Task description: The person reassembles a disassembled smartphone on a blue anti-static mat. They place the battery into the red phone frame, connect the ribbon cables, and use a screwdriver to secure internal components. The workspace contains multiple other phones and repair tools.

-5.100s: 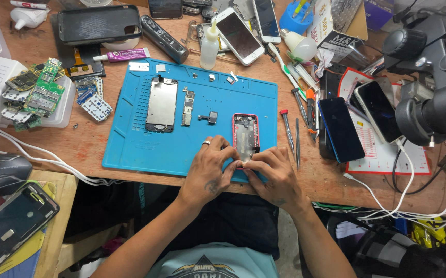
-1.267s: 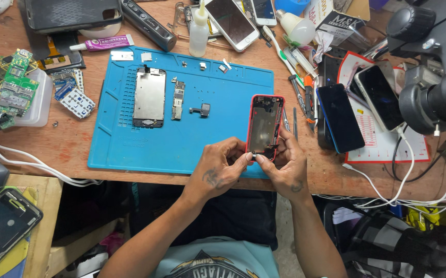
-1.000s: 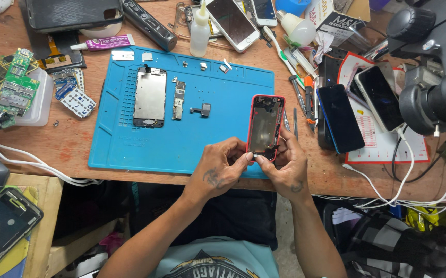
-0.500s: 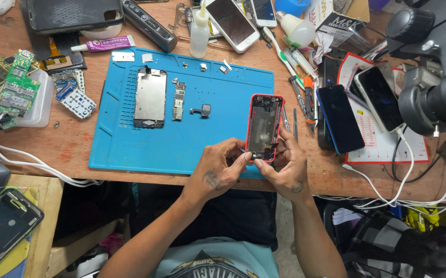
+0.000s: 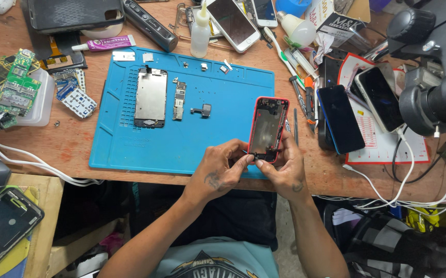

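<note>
Both my hands, left hand [image 5: 222, 172] and right hand [image 5: 284, 170], pinch the red phone shell [image 5: 268, 128] at its near end; long axis points away from my grip, tilted slightly right.

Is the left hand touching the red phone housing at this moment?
Touching. The head view shows the left hand with fingertips pressed on the bottom edge of the red phone housing.
</note>
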